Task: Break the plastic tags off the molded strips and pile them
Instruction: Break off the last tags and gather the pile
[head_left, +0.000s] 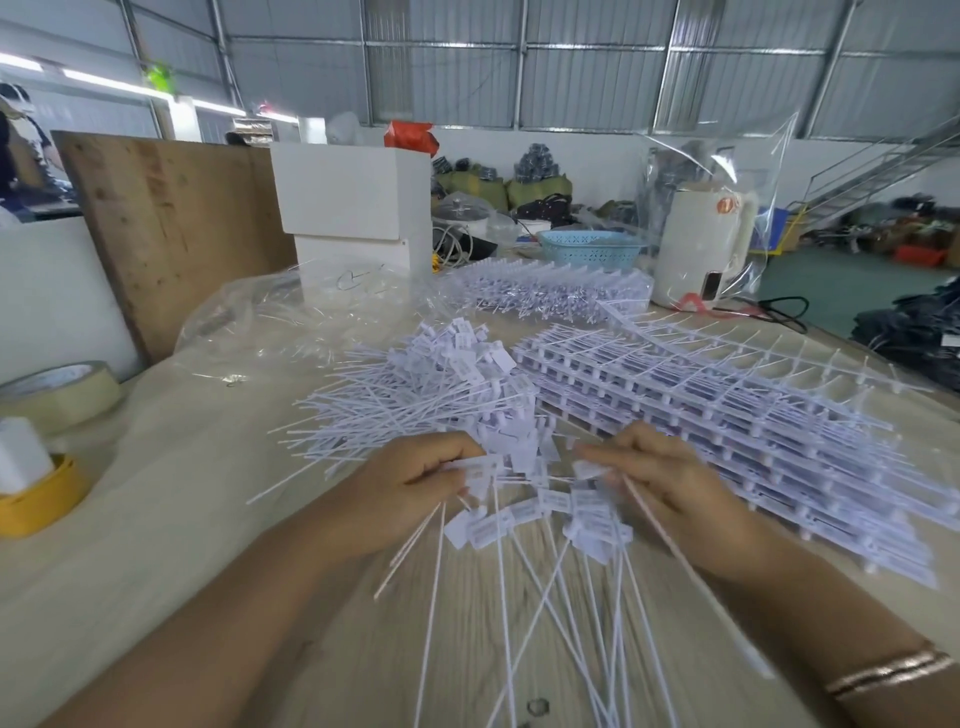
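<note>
Mid-break, frame centre: our left hand (415, 480) & right hand (657, 475) each pinch the strip (540, 506); next, snap tags, drop on pile (441, 379) upper left.

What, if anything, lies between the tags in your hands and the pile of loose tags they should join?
Nothing visible does. The left hand and right hand hold the tags just in front of the pile; the stacked strips sit off to the right.
</note>
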